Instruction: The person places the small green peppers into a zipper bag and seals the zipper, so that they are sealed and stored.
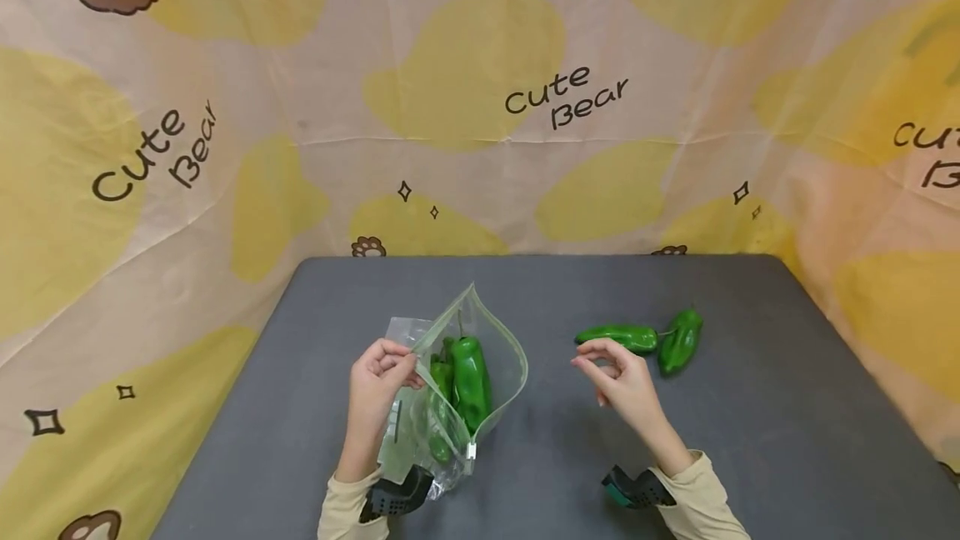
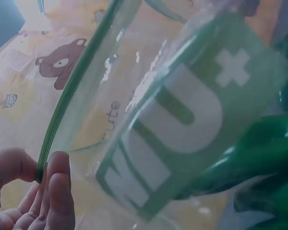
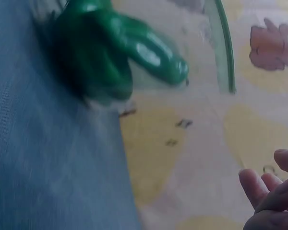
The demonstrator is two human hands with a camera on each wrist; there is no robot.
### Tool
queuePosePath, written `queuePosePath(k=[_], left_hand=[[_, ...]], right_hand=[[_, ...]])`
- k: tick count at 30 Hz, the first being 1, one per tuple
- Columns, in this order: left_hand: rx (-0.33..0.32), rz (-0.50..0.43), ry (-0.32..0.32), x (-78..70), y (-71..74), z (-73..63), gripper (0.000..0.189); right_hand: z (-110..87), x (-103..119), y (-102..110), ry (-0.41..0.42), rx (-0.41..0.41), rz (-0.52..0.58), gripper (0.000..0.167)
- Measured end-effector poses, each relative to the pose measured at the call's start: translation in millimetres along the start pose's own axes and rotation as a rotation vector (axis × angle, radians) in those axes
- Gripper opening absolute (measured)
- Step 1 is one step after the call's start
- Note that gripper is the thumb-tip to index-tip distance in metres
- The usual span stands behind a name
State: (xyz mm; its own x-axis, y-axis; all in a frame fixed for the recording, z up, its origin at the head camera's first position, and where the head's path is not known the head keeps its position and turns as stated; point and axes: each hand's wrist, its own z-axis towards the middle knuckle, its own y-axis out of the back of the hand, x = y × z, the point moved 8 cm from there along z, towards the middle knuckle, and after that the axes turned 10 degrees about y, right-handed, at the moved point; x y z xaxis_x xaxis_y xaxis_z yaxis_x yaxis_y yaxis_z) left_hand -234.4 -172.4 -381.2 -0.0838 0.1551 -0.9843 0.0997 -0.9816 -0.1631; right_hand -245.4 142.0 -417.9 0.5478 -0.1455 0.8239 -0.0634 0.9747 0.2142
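A clear zip bag (image 1: 504, 332) with a green-edged mouth stands open in the head view, its slider near the front. Inside lie green peppers (image 1: 471, 377), seen partly through the plastic. My left hand (image 1: 381, 375) pinches the bag's rim on the left side; in the left wrist view the green zip strip (image 2: 67, 103) runs between thumb and fingers. My right hand (image 1: 617, 377) hovers to the right of the bag, fingers loosely bent and holding nothing. Just beyond it are two more green peppers, one lying sideways (image 1: 621, 337) and one angled (image 1: 680, 342).
The grey table (image 1: 555, 473) carries the bag and the loose peppers. A patterned cloth (image 1: 465, 107) with bears and lettering hangs behind and along both sides. Each wrist wears a black device, one on the left wrist (image 1: 397, 494) and one on the right (image 1: 637, 490).
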Motion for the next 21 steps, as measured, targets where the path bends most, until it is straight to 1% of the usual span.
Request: queuePosePath(k=[1, 3, 4, 5, 6, 7, 8, 11, 13, 16, 21], left_hand=[[-0.009, -0.01, 0.004, 1.1, 0.2, 0.9, 0.005], [-0.017, -0.027, 0.009, 2.6, 0.5, 2.2, 0.008], [-0.019, -0.035, 0.011, 3.4, 0.6, 2.8, 0.01], [-0.019, -0.042, 0.012, 3.9, 0.6, 3.3, 0.011], [-0.017, -0.046, 0.007, 3.5, 0.4, 3.3, 0.012], [-0.01, -0.048, 0.0, 2.7, 0.1, 2.6, 0.011], [0.0, -0.049, -0.009, 1.8, -0.3, 2.1, 0.01], [0.023, -0.054, -0.029, -1.0, -1.3, 0.9, 0.006], [0.036, -0.056, -0.035, -2.2, -1.4, -0.1, 0.004], [0.031, -0.051, -0.034, -3.2, 0.3, -1.6, 0.007], [0.025, -0.032, -0.029, -3.7, 1.6, -1.7, 0.013]], right_hand=[[-2.6, -6.4, 8.2, -0.022, -0.011, -0.023, 0.016], [-11.9, -38.9, 26.2, -0.033, -0.022, -0.061, 0.019], [-16.1, -52.8, 34.8, -0.025, -0.029, -0.075, 0.021], [-19.4, -62.1, 42.6, -0.058, -0.04, -0.101, 0.022], [-23.6, -76.5, 50.3, -0.048, -0.047, -0.112, 0.023], [-26.0, -79.5, 55.5, -0.067, -0.06, -0.128, 0.023], [-30.2, -93.7, 61.2, -0.072, -0.066, -0.145, 0.023], [-33.7, -98.5, 70.2, -0.089, -0.083, -0.191, 0.022], [-35.3, -97.4, 73.7, -0.09, -0.084, -0.223, 0.022], [-37.9, -93.9, 80.1, -0.082, -0.092, -0.262, 0.023], [-39.0, -89.4, 95.3, -0.066, -0.142, -0.29, 0.02]])
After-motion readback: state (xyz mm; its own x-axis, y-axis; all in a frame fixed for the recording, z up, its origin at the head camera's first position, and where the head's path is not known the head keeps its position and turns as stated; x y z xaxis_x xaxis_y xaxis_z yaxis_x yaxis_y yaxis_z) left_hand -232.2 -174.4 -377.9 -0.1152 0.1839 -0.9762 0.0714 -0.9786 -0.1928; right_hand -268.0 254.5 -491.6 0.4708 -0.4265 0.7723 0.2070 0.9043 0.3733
